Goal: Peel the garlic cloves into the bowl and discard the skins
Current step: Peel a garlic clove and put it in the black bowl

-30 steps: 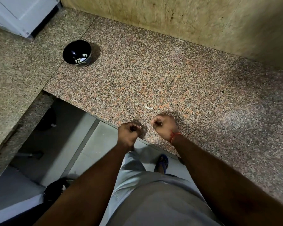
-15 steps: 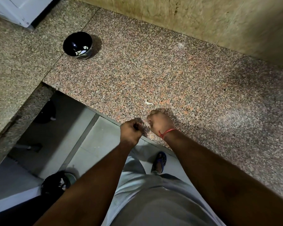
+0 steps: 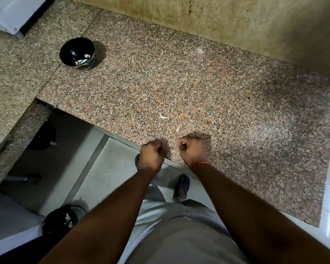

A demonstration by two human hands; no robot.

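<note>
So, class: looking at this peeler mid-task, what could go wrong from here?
1. The bowl stands far from both hands; a peeled clove could drop on the way.
2. The left hand works over the counter edge, so bits may fall to the floor.
3. Skin scraps lie loose on the granite and could be missed.

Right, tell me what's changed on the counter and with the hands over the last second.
The left hand and right hand met half a second ago and have pulled apart again, both curled. A second small skin scrap now lies on the counter just beyond the right hand. The first skin scrap and the black bowl with its cloves stayed put.
</note>
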